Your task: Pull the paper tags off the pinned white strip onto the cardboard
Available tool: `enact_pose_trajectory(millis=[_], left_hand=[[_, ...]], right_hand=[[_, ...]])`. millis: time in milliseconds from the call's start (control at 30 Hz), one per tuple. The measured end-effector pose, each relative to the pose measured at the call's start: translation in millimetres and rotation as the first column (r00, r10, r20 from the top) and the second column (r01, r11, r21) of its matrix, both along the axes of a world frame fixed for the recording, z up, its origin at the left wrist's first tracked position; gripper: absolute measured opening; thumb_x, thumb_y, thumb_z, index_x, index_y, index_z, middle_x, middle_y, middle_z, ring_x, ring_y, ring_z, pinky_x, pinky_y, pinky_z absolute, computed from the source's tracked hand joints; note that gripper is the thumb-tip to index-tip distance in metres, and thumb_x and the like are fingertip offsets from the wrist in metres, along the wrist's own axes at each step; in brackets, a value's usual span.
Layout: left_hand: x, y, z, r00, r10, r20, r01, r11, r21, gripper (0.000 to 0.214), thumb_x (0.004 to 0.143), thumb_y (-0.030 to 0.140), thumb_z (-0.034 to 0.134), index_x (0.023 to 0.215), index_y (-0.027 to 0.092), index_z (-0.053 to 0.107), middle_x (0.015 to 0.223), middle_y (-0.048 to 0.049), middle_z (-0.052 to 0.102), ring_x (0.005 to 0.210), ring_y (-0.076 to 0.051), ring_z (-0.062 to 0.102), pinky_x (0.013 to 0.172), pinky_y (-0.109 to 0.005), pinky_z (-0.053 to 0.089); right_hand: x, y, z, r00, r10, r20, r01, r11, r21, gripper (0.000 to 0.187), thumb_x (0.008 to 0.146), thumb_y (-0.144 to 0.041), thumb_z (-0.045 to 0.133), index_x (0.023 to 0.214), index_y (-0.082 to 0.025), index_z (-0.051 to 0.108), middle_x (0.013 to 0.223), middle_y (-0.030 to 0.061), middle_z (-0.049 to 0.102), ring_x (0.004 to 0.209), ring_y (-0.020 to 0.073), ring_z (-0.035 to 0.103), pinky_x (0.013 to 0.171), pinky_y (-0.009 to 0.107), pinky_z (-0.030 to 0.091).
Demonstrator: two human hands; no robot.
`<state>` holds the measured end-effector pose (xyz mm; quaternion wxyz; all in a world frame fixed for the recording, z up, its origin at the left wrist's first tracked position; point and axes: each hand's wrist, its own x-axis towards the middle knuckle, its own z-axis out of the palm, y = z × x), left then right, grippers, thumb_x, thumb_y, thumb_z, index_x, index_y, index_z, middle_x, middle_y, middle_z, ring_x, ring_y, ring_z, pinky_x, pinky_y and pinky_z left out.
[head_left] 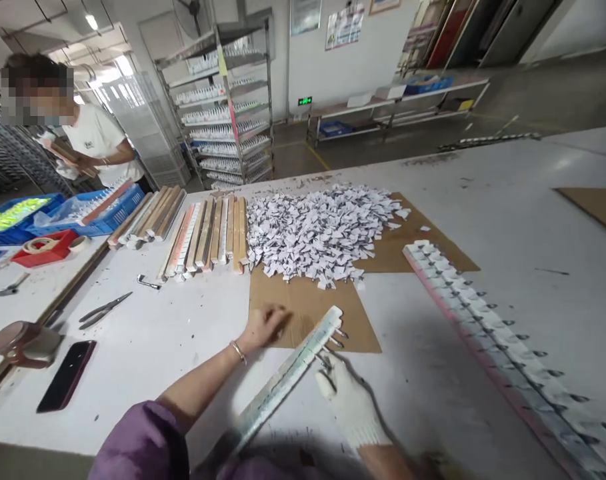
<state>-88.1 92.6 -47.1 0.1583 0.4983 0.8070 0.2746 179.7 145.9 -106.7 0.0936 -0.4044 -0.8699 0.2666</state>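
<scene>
A long narrow strip (293,363) with a worn pale grey-green surface lies slantwise in front of me. Several small metal pins (337,339) stick out of its far right edge. My right hand (350,400), in a white knitted glove, is at that edge, its fingers closed around one pin. My left hand (267,325) is bare with a bracelet at the wrist. Its fingers are curled and slightly blurred, above the cardboard (313,310) left of the strip's far end; whatever they hold is hidden. Beyond it lies a heap of small white tagged pieces (317,230).
To the right stretches a long strip lined with white pieces (475,320). Bundled wooden bars (207,233), pliers (105,311), a phone (67,375) and a mug (25,343) lie left. A co-worker (95,133) stands behind blue baskets (103,213). A rack (227,113) stands behind.
</scene>
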Motion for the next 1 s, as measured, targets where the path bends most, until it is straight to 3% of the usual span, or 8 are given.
enact_pose_trajectory(millis=[100,200,367,533,667,833,900,1000], left_hand=[[-65,37,9.5,0.925,0.317,-0.207,-0.331,0.943,-0.036,0.027,0.100,0.023,0.045,0.116,0.015,0.065,0.113,-0.0138,0.071,0.104,-0.023,0.066,0.092,-0.032,0.050],[-106,69,10.2,0.856,0.430,-0.288,-0.460,0.887,-0.045,0.027,0.098,0.021,0.046,0.117,0.008,0.061,0.114,-0.0214,0.068,0.106,-0.027,0.066,0.090,-0.035,0.049],[-119,87,-1.5,0.795,0.475,-0.378,-0.542,0.836,-0.091,0.029,0.098,0.016,0.044,0.121,0.002,0.056,0.108,-0.0261,0.068,0.111,-0.032,0.065,0.087,-0.036,0.049],[-126,83,1.8,0.806,0.442,-0.393,-0.536,0.826,-0.172,0.031,0.093,0.006,0.042,0.121,0.010,0.055,0.100,-0.0179,0.072,0.099,-0.027,0.070,0.081,-0.033,0.050],[-115,77,8.1,0.828,0.417,-0.375,-0.507,0.842,-0.184,0.032,0.096,0.010,0.039,0.125,0.011,0.052,0.107,-0.0185,0.072,0.097,-0.026,0.071,0.080,-0.033,0.050],[-54,52,-1.4,0.930,0.209,-0.303,-0.277,0.939,-0.203,0.031,0.095,0.013,0.049,0.123,0.021,0.058,0.110,-0.0098,0.073,0.102,-0.021,0.070,0.087,-0.028,0.050],[-31,40,-5.4,0.951,0.121,-0.283,-0.189,0.955,-0.227,0.029,0.093,0.010,0.052,0.118,0.022,0.061,0.109,-0.0087,0.072,0.097,-0.020,0.071,0.085,-0.029,0.050],[-13,28,-3.3,0.956,0.083,-0.281,-0.152,0.960,-0.236,0.023,0.094,0.009,0.049,0.112,0.018,0.062,0.101,-0.0118,0.071,0.089,-0.024,0.072,0.079,-0.032,0.051]], right_hand=[[-17,5,-12.0,0.997,-0.007,-0.077,0.004,0.999,-0.038,0.045,0.096,-0.035,0.041,0.136,-0.022,0.056,0.130,0.0093,0.069,0.115,0.0227,0.067,0.097,0.034,0.052],[-21,7,-25.3,0.995,-0.011,-0.096,0.005,0.998,-0.061,0.046,0.095,-0.037,0.038,0.136,-0.025,0.056,0.133,0.0078,0.068,0.119,0.0251,0.066,0.100,0.039,0.051],[-17,10,-36.6,0.997,-0.006,-0.078,0.003,0.999,-0.048,0.045,0.095,-0.037,0.036,0.135,-0.031,0.055,0.133,0.0036,0.069,0.117,0.0241,0.067,0.099,0.038,0.052],[-22,11,-20.6,1.000,0.001,-0.022,-0.003,0.997,-0.080,0.047,0.096,-0.038,0.036,0.137,-0.029,0.056,0.137,0.0030,0.066,0.121,0.0227,0.065,0.099,0.034,0.050],[-25,12,-11.2,1.000,0.020,-0.014,-0.021,0.991,-0.129,0.049,0.097,-0.038,0.035,0.140,-0.026,0.055,0.142,0.0047,0.062,0.126,0.0225,0.061,0.104,0.035,0.047],[-27,11,-16.4,0.997,0.020,-0.068,-0.027,0.994,-0.105,0.050,0.097,-0.037,0.034,0.141,-0.024,0.053,0.143,0.0069,0.061,0.129,0.0242,0.059,0.107,0.039,0.045],[-28,11,-18.0,0.995,0.026,-0.101,-0.034,0.996,-0.078,0.049,0.097,-0.037,0.034,0.140,-0.023,0.054,0.140,0.0084,0.063,0.126,0.0245,0.060,0.106,0.039,0.046],[-30,12,-17.0,0.990,0.024,-0.137,-0.032,0.998,-0.060,0.046,0.097,-0.035,0.036,0.137,-0.023,0.056,0.135,0.0089,0.066,0.122,0.0250,0.063,0.103,0.039,0.048]])
